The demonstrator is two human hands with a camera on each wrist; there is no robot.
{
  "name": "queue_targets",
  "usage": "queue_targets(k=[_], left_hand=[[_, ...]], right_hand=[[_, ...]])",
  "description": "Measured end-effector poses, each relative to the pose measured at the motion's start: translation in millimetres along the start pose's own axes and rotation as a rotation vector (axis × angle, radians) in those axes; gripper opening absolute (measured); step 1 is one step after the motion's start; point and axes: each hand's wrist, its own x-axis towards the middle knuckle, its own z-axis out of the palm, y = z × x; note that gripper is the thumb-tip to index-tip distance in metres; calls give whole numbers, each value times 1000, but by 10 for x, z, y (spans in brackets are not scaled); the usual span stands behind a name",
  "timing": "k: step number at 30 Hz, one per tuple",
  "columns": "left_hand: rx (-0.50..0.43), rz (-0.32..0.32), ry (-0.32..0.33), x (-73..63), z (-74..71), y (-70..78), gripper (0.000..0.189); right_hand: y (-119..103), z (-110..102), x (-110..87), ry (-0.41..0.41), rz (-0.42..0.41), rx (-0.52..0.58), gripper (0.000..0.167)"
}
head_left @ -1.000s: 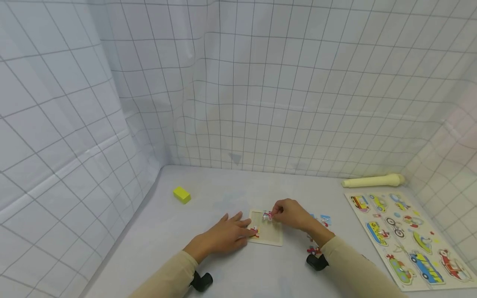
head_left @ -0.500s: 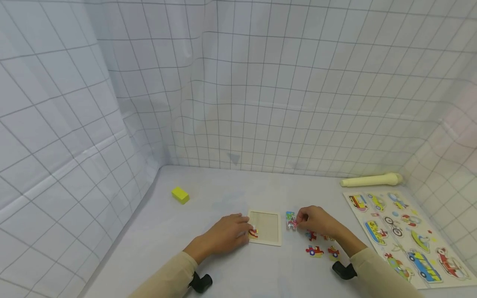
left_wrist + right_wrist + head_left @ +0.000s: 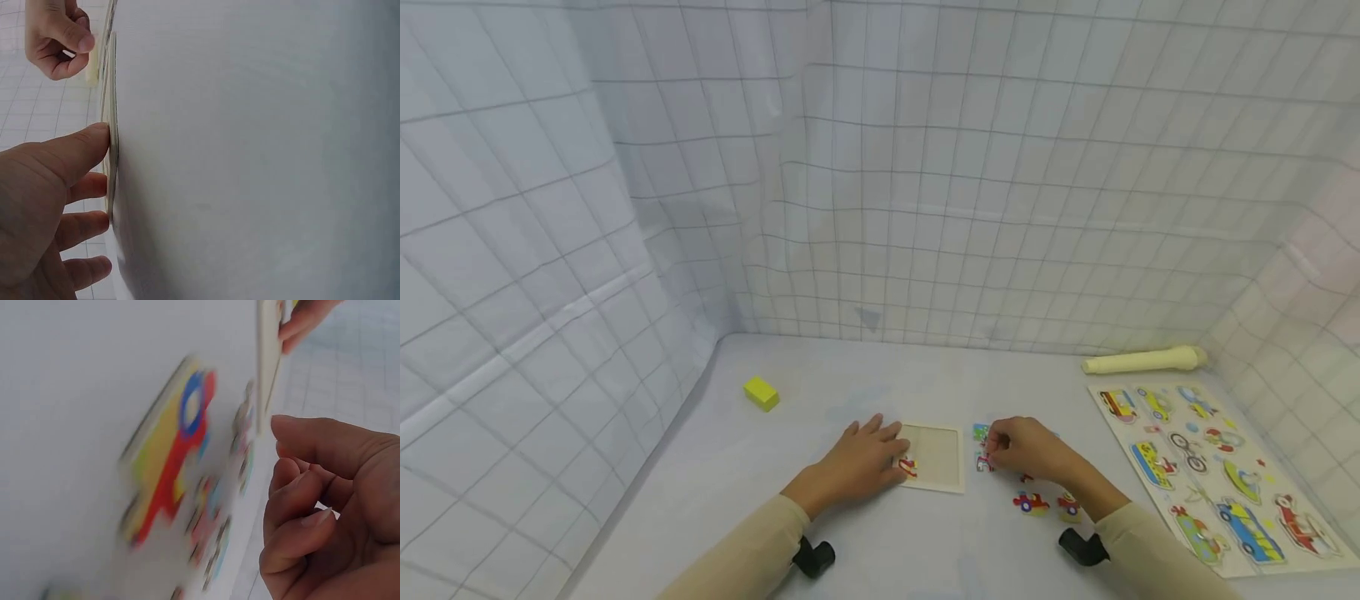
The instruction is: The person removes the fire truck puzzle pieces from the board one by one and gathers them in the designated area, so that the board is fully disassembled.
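Observation:
In the head view, my left hand (image 3: pixel 861 467) lies with its fingers spread at the left edge of a small wooden puzzle tray (image 3: pixel 961 467). Its thumb touches the tray's edge in the left wrist view. A red and yellow puzzle piece (image 3: pixel 907 468) sits in the tray's lower left. My right hand (image 3: pixel 1030 450) is just right of the tray, fingers curled, beside a green and blue piece (image 3: pixel 981 432) and a red and white piece (image 3: pixel 982 462). No piece shows between its thumb (image 3: pixel 312 437) and forefinger in the right wrist view.
Loose puzzle pieces, among them a red one with a blue wheel (image 3: pixel 1030 502), lie below my right hand. A vehicle picture board (image 3: pixel 1157 442) and a cream microphone-shaped thing (image 3: pixel 1146 361) are at right. A yellow block (image 3: pixel 762 393) lies at left.
My right hand has moved right from above the tray, where it held a puzzle piece, to the loose pieces. That piece is out of the tray. My left fingers closed up, then spread again.

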Motion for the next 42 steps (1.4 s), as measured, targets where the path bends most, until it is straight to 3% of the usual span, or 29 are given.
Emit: queue_targets(k=[7, 14, 19, 28, 36, 42], left_hand=[[-40, -21, -31, -8, -43, -8, 50], [-65, -9, -42, -2, -31, -22, 52], [-66, -11, -62, 10, -39, -25, 54], [-75, -9, -88, -26, -102, -24, 59], [-78, -13, -97, -33, -125, -20, 60], [-76, -2, -92, -23, -104, -25, 60]], right_hand=[[-367, 315, 285, -44, -64, 77, 6], [-568, 607, 450, -34, -89, 23, 11], [-629, 631, 466, -47, -32, 28, 9], [-623, 649, 525, -90, -3, 113, 16], [-606, 629, 548, -118, -18, 149, 14], [-601, 624, 557, -108, -51, 91, 12]])
